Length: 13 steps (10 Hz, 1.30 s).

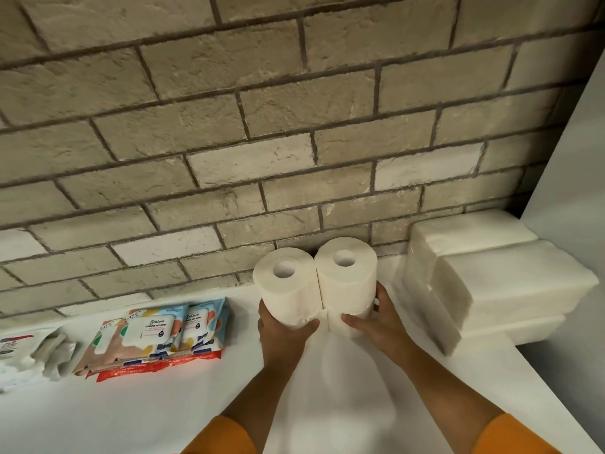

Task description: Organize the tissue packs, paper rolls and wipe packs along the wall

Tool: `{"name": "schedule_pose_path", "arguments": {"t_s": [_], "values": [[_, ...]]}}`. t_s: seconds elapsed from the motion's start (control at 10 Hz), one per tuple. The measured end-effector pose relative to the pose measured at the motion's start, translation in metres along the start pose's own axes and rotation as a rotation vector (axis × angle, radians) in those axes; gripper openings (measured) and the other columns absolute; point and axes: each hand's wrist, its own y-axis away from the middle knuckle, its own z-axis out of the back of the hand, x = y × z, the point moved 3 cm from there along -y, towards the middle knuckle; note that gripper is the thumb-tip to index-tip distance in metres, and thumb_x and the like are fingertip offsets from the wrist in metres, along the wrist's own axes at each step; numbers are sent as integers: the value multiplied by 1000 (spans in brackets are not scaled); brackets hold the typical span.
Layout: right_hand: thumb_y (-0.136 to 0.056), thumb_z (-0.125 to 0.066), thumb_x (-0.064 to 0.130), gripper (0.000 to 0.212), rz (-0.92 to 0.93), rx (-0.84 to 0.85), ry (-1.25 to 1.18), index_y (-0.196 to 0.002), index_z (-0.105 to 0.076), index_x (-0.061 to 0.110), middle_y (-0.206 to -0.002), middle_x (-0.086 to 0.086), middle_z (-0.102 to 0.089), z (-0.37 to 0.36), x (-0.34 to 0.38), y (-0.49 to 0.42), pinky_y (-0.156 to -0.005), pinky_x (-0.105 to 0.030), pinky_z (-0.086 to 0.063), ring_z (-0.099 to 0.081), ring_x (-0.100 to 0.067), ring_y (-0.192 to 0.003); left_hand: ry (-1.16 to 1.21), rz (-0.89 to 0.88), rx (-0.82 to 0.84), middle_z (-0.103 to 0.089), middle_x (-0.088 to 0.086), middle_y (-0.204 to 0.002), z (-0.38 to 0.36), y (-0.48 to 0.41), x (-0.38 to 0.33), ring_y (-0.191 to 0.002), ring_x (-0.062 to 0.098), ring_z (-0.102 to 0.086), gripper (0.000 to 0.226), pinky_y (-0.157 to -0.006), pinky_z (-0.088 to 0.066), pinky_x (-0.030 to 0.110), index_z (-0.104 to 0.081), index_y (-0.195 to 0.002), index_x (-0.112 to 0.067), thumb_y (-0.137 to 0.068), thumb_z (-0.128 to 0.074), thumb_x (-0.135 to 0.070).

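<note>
White paper rolls (288,290), two, are gripped upright at centre frame by the curled left hand (281,329) and right hand (379,319), with three tissue packs (497,280) at right and perhaps four wipe packs (157,329) at left, on a white counter (163,414) against a brick wall (262,126).

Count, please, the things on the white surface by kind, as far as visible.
Paper rolls: 3 visible
Tissue packs: at least 3, stacked
Colourful wipe packs: at least 2, overlapping
Other packs, far left: 2
Total: at least 10
</note>
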Motion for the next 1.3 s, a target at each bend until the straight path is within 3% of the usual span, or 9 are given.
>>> {"name": "schedule_pose_path", "arguments": {"t_s": [0.2, 0.3, 0.4, 0.7, 0.9, 1.0, 1.1, 1.2, 1.3], "values": [[-58, -99, 40, 101, 53, 45, -6, -138, -39, 53, -136, 25, -55, -13, 4, 5, -108, -37, -49, -53, 3, -127, -110, 51, 60, -50, -8, -138, 2, -10, 6, -128, 21, -54, 103, -109, -48, 48, -30, -137, -41, -54, -85, -67], [-52, -94, 61, 126, 24, 11, -8, -154, -21, 45, -151, 18, -44, -14, 4, 7, -115, -46, -43, -45, -9, -139, -39, 20, 31, -45, -9, -144, 5, -5, 5, -134, 22, -48, 114, -111, -45, 50, -23, -143, -40, -52, -87, -67], [-55, -87, 70, 126, 44, -7, 37, -156, -16, 43, -153, 16, -40, -15, 4, 8, -117, -49, -40, -42, -13, -142, 69, 7, -21, -40, -3, -151, 11, 4, 2, -137, 24, -44, 121, -109, -43, 53, -14, -149, -33, -58, -90, -58], [-69, -91, 49, 87, 66, -26, 41, -139, -40, 54, -137, 20, -58, -17, 1, 2, -109, -51, -50, -57, -9, -127, -2, 8, 44, -43, -5, -147, 14, 5, 0, -134, 24, -48, 96, -110, -43, 51, -22, -143, -36, -71, -81, -60], [-67, -90, 54, 98, 78, -34, 86, -148, -35, 44, -142, 16, -55, -17, 9, 7, -110, -53, -48, -54, -14, -132, -58, -18, 153, -41, -6, -146, 20, 3, -3, -135, 20, -44, 109, -112, -41, 46, -21, -146, -33, -62, -81, -68], [-57, -87, 66, 126, -36, -87, 155, -158, -19, 33, -155, 7, -39, -16, 8, 13, -115, -55, -41, -39, -22, -144, -103, 24, 216, -44, -11, -136, 23, 1, 4, -124, 11, -46, 111, -108, -45, 39, -29, -143, -29, -55, -84, -70], [-64, -89, 56, 120, -117, -92, 171, -159, -21, 24, -150, 1, -43, -13, 7, 25, -112, -48, -45, -43, -25, -140, -109, 74, 291, -54, -7, -124, 30, 13, 5, -105, 8, -56, 71, -96, -52, 32, -48, -120, -27, -67, -87, -53], [-84, -79, 27, 65, -209, -112, 233, -142, -50, 19, -128, -1, -60, -5, 0, 41, -91, -33, -52, -61, -19, -109, -187, 129, 430, -59, -1, -107, 43, 33, 4, -90, 9, -58, 20, -87, -45, 25, -55, -91, -20, -93, -71, -33], [-87, -74, 25, 45, -257, -116, 282, -128, -59, 20, -119, -1, -64, -3, 0, 54, -90, -33, -53, -63, -13, -96, -265, 147, 436, -62, 1, -117, 56, 44, 5, -94, 15, -60, 25, -82, -47, 22, -60, -101, -17, -94, -66, -40]]}}
